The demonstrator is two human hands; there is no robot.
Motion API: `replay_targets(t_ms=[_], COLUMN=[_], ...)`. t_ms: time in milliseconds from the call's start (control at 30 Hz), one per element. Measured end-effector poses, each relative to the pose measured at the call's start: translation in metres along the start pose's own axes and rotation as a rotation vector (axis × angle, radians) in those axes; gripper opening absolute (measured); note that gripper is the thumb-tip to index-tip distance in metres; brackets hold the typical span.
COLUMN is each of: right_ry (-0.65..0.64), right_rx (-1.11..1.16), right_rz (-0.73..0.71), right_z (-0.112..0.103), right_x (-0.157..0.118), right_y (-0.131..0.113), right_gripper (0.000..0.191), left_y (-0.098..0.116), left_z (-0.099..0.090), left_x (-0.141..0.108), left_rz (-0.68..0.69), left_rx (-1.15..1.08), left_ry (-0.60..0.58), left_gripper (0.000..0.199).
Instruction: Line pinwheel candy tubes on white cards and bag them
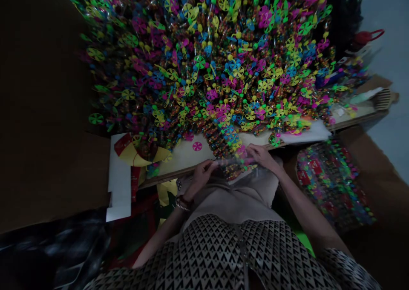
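Observation:
A blurred clear plastic tube (226,161) with a pinkish right end lies level between my two hands, above my lap. My left hand (203,173) pinches its left end between thumb and fingers. At the other end, my right hand (262,157) has its fingers closed around the pink part. Just beyond and partly below, a row of candy-filled tubes (217,142) with coloured fan tops leans over the table edge. Whether the held tube contains anything is too blurred to tell.
A large heap of candy tubes with fans (223,68) covers the table (182,156). One loose pink fan (197,146) lies near its front edge. At left are a red-and-yellow card piece (131,151) and a white board (119,188). Packed tubes fill a cardboard box (367,158) at right.

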State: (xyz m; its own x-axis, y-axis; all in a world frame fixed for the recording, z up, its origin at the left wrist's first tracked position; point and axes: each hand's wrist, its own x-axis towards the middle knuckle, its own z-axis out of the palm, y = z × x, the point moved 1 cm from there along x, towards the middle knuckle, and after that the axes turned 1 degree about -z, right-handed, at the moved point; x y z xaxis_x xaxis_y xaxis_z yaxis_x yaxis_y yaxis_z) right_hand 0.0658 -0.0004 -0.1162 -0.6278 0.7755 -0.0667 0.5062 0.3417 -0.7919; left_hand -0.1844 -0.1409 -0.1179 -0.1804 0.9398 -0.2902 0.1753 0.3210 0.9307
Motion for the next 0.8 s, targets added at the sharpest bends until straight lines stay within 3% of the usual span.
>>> replay_targets(t_ms=[200,400,600,800], right_ry=[-0.011,0.157,0.325,0.329], right_rx=[0.007,-0.010,-0.168,-0.294], right_rz=[0.065,0.118,0.030,0.006], right_z=[-0.003,0.010,0.033,0.047], right_x=[0.017,0.018,-0.015,-0.044], right_y=[-0.016,-0.023,-0.017,0.012], right_gripper=[0.031,0.025,0.024,0.027], left_y=[-0.003,-0.008,-0.009,-0.005], left_z=[-0.015,-0.014,-0.010,-0.003], left_x=[0.029,0.044,0.041,0.030], left_rz=[0.105,0.043,0.045,0.067], left_rx=[-0.043,-0.067,-0.075,-0.036], left_ry=[0.193,0.272,0.259,0.219], left_gripper=[0.030,0.029,0.032,0.032])
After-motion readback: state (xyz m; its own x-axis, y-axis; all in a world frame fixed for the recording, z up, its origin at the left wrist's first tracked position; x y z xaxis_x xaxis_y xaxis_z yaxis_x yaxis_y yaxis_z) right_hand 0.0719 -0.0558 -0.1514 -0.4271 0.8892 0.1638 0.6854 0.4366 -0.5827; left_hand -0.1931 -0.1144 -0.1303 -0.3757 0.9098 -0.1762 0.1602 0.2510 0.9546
